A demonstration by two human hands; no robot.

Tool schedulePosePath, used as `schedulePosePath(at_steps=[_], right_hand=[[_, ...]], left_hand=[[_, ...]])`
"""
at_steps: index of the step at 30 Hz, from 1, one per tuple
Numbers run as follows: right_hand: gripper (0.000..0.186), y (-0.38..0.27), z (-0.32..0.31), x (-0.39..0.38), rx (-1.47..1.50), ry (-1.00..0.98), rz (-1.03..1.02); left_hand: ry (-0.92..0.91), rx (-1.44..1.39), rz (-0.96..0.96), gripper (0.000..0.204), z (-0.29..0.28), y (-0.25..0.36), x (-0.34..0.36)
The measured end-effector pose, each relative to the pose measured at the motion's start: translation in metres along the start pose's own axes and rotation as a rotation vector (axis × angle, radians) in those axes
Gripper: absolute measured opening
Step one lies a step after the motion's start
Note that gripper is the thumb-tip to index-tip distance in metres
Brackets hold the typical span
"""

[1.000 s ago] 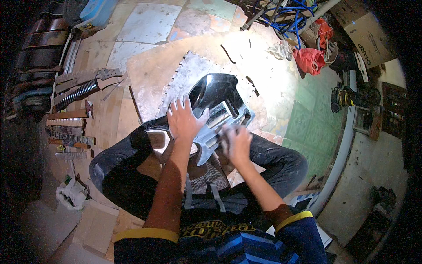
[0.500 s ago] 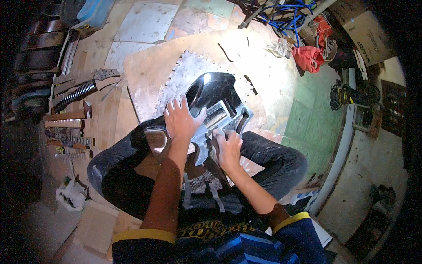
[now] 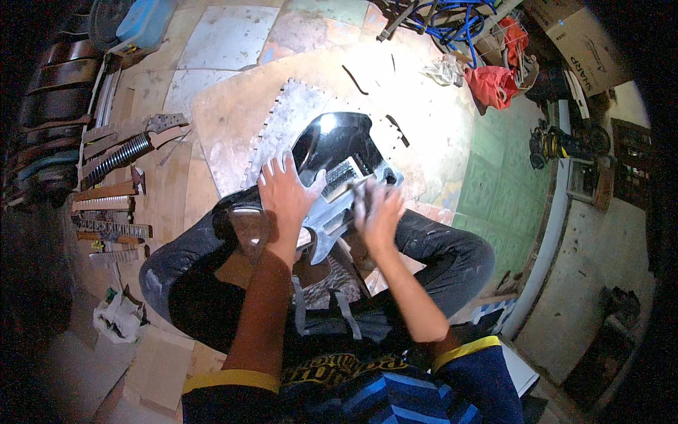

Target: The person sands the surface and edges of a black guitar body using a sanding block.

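Note:
A glossy black electric guitar body (image 3: pixel 330 141) lies across my lap, its near part dull grey and several hollow cavities cut into its face. My left hand (image 3: pixel 284 194) rests on its left side, fingers spread and thumb apart, with nothing held. On the right side of the grey area is my right hand (image 3: pixel 379 214), somewhat smeared by motion. Its fingers are bent down onto the surface, and whatever lies under them is hidden. Both legs are folded around the guitar body.
A grey mat with toothed edges (image 3: pixel 272 127) lies on a brown board beyond. Guitar necks (image 3: pixel 131 152) and wooden pieces lie at left. Far right hold blue cables (image 3: pixel 462 32), a red bag (image 3: pixel 491 86) and a cardboard box (image 3: pixel 592 51).
My right hand has moved up and slightly right across the guitar body, away from the near cavity. My left hand stays spread on the body, with only a slight shift of the whole view.

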State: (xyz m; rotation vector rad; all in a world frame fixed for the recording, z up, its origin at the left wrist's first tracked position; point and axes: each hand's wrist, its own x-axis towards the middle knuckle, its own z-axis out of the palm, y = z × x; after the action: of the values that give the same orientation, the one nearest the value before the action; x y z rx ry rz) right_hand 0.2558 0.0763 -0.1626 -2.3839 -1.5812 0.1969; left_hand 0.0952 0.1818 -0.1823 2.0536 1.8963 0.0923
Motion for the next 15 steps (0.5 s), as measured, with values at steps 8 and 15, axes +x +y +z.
schedulePosePath(at_steps=[8,15], right_hand=[[0.036,-0.001,-0.009,0.012,0.012,-0.088,-0.095],[0.039,0.022,-0.003,0.019,-0.002,-0.139,-0.164]], left_hand=[[-0.029,-0.037,-0.011,0.086,-0.009,0.002,0.004],[0.074,-0.027,0.046,0.083,0.000,-0.003,0.000]])
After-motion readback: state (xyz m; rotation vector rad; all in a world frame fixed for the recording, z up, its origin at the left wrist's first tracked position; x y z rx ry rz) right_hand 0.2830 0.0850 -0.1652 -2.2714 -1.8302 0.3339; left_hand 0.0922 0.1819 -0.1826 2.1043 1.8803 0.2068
